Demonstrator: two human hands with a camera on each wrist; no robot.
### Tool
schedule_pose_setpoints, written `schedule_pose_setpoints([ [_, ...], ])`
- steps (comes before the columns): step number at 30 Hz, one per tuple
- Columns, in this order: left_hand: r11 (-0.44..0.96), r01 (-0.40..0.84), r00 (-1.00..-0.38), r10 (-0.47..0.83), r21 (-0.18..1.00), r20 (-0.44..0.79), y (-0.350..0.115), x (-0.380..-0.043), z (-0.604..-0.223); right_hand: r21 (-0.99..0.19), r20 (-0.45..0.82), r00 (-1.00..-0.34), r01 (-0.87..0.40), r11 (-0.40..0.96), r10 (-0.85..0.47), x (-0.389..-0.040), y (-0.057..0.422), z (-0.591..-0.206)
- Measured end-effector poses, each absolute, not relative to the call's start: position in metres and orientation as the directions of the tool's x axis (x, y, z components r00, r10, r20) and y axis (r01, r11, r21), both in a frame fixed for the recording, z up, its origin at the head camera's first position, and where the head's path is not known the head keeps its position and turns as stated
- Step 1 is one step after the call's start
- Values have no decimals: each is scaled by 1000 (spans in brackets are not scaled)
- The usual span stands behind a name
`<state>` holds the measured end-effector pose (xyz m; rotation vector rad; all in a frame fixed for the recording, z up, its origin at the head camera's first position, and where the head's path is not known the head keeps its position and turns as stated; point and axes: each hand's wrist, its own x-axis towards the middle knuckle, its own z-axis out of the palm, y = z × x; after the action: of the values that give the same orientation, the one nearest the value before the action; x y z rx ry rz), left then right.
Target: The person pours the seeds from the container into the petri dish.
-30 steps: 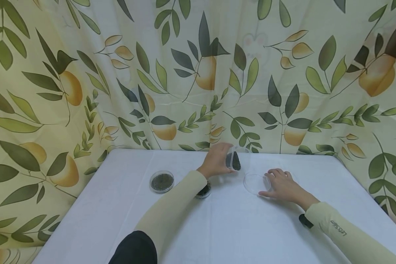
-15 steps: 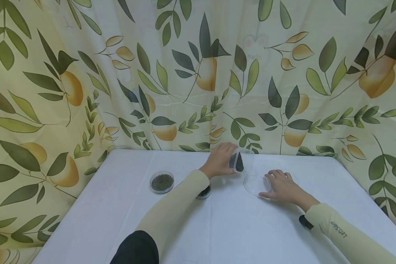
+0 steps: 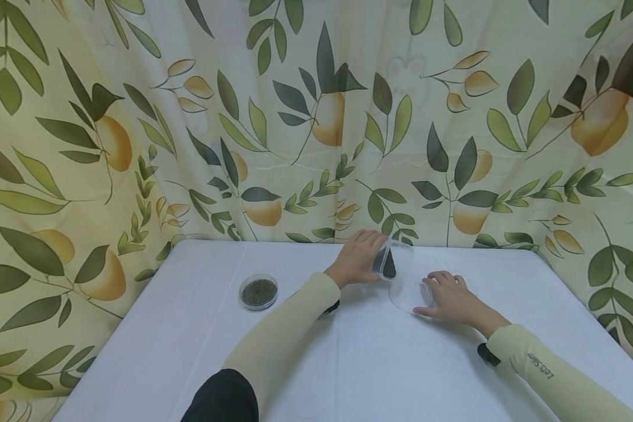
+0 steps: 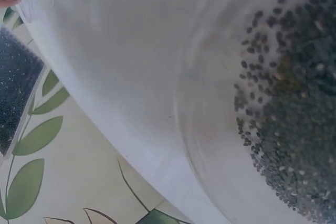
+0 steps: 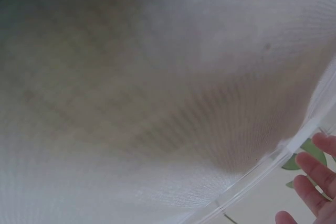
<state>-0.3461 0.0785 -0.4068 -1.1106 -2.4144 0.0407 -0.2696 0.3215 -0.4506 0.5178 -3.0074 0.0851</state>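
Note:
My left hand (image 3: 357,259) grips a clear plastic box (image 3: 387,264) of small dark seeds, tilted to the right, at the back of the table. Its seeds are heaped along the lower side. Just below and to the right lies a clear round dish (image 3: 405,296), with no seeds showing in it. My right hand (image 3: 451,298) holds that dish at its right edge, thumb in front and fingers behind. In the left wrist view the seed-filled box (image 4: 18,90) shows at the left edge. Fingers (image 5: 314,174) appear beside a clear rim in the right wrist view, which is mostly blurred.
A round dish of dark seeds (image 3: 258,292) stands on the white-covered table (image 3: 190,351), left of my left forearm. Another seed dish (image 3: 329,310) is mostly hidden under that forearm. A leaf-patterned curtain (image 3: 295,176) hangs right behind the table.
My left hand has moved a little right and slightly down with the seed box, bringing it closer to the clear dish. My right hand has stayed in place.

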Motion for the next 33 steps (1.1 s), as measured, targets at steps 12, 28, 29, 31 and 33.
schedule_pose_setpoints([
  [12, 644, 704, -506, 751, -301, 424, 84, -347, -413, -41, 92, -936, -343, 938, -338, -267, 319, -447],
  [28, 619, 693, -462, 775, -370, 431, 87, -343, -413, -36, 87, -938, -338, 940, -334, -267, 319, -447],
  [29, 614, 696, -456, 779, -371, 431, 88, -342, -413, -37, 88, -938, -339, 940, -335, -267, 319, -447],
  [31, 608, 699, -452, 784, -377, 426, 89, -342, -414, -39, 90, -937, -341, 939, -337, -267, 319, -447],
  [33, 605, 699, -451, 787, -381, 422, 90, -342, -414, -42, 92, -937, -341, 939, -336, -267, 319, -447],
])
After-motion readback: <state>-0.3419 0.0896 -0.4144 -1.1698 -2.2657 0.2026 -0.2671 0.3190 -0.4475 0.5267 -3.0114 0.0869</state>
